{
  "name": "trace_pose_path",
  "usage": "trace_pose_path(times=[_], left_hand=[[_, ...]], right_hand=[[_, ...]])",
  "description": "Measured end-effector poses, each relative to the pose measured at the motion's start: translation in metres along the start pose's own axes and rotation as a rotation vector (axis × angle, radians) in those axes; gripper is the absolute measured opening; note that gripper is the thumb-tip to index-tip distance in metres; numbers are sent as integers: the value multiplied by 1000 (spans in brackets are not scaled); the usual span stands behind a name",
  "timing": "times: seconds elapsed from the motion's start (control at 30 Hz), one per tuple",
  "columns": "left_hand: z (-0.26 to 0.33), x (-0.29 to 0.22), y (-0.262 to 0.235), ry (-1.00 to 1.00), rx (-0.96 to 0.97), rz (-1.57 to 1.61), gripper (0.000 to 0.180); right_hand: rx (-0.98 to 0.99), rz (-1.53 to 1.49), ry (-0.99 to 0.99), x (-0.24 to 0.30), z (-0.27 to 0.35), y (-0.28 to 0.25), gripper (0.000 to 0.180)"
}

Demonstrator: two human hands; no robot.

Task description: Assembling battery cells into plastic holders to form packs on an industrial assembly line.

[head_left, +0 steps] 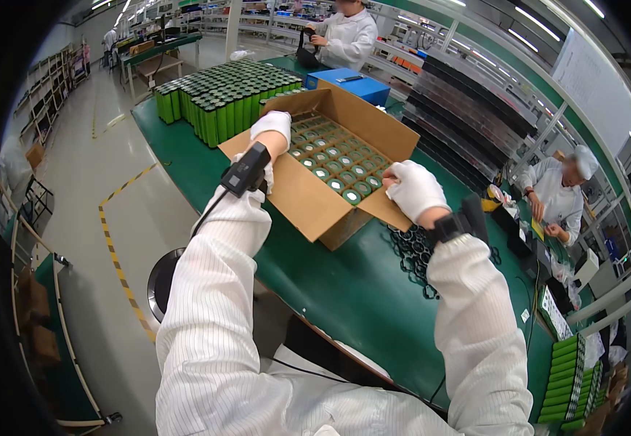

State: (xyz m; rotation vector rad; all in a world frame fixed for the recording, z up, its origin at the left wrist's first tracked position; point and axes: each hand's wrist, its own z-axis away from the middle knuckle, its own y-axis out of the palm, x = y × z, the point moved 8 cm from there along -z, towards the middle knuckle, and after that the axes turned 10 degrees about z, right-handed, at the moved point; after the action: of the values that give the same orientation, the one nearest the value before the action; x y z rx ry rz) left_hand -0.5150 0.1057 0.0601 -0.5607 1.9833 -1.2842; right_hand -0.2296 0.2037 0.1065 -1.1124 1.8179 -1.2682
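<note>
An open cardboard box [315,200] stands tilted in my view on the green table, its flaps folded outward. Cardboard dividers split its inside into cells, and round-topped green battery cells [352,196] sit in them, several with white centres. My left hand [270,127], in a white glove, is curled at the box's left corner; its fingertips are mostly hidden. At the right corner my right hand [418,190], also gloved, has its fingers closed on the edge of the flap. A small black device [245,171] is strapped to my left wrist, and a black band circles the right one.
Rows of green battery cells [217,98] stand behind the box at the left. Black plastic rings [411,258] lie beside my right forearm. A blue box [355,86], stacked black trays [468,109] and two co-workers surround the green table [330,291]. More green cells [566,378] are at lower right.
</note>
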Motion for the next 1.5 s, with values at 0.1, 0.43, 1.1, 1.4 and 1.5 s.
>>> trace_pose_path(times=[0.1, 0.43, 1.1, 1.4, 1.5], left_hand=[[10, 7, -10, -93, -124, 89, 31], [-19, 33, -4, -92, 92, 161, 28], [-21, 7, -10, -73, 58, -51, 25], [-32, -6, -58, -23, -36, -114, 26], [-32, -14, -77, -9, -53, -131, 29]], right_hand=[[52, 136, 59, 2, -36, 24, 18], [132, 239, -196, -4, -67, 50, 15], [68, 440, -470, 1, -63, 57, 17], [-21, 111, -404, -18, -78, 21, 26], [-75, -14, -403, -16, -84, 9, 15]])
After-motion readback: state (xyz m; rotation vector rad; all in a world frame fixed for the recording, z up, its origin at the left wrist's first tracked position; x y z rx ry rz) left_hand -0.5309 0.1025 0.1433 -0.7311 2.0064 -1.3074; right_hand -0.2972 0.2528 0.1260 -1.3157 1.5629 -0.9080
